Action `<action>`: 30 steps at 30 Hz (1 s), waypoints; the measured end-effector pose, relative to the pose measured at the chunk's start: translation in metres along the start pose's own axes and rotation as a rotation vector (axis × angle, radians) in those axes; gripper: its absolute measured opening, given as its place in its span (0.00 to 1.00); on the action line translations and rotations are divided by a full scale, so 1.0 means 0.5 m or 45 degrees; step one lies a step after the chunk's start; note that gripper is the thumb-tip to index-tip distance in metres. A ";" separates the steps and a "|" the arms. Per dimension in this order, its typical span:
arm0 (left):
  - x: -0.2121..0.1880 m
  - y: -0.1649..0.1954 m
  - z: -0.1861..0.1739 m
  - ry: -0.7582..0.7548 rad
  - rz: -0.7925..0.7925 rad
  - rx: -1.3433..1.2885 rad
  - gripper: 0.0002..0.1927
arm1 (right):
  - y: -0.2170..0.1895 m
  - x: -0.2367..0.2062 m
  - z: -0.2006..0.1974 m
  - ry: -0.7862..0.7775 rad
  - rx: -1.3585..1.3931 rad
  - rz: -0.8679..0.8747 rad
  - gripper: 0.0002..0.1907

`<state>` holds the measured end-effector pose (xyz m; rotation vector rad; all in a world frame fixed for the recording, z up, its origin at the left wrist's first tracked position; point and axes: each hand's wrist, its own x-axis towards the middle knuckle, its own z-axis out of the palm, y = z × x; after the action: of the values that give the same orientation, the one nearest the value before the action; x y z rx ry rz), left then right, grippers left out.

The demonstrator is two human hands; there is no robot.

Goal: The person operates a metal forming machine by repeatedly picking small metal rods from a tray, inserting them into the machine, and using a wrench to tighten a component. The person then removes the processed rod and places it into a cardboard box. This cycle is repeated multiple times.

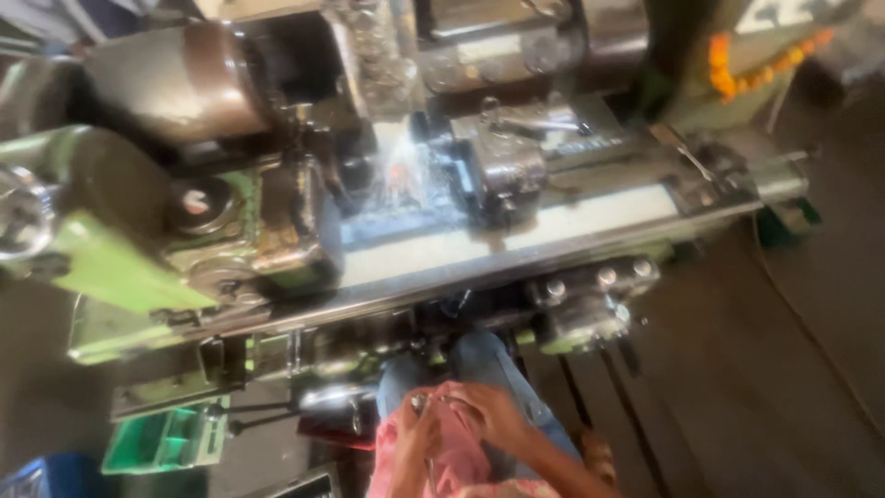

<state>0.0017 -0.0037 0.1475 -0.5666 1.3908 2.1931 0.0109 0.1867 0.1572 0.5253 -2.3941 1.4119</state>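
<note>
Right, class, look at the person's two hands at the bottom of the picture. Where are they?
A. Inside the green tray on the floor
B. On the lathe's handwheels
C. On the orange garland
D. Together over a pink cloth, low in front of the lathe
D: the left hand and right hand meet over the pink cloth, fingering a small shiny part, below the green lathe, touching none of its controls.

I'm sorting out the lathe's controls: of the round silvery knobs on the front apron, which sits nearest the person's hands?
The leftmost knob; the other two sit farther right. The right hand and left hand are below it, over pink cloth.
</note>
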 end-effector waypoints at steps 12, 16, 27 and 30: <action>-0.014 0.063 0.007 -0.116 -0.244 0.224 0.17 | 0.008 0.029 -0.055 -0.372 -0.361 -0.369 0.14; -0.005 0.064 -0.013 -0.179 -0.315 0.453 0.24 | 0.030 0.024 -0.075 -0.558 -0.394 -0.477 0.11; 0.022 -0.008 -0.063 -0.035 -0.248 0.662 0.18 | -0.059 0.053 -0.103 -0.744 -0.382 -0.300 0.26; 0.033 -0.020 -0.087 -0.140 -0.402 0.693 0.26 | -0.075 0.075 -0.125 -0.795 0.032 0.103 0.18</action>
<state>-0.0016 -0.0370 0.1134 -0.4183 1.6221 1.4910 -0.0001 0.2195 0.2316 1.0109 -2.8973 1.4724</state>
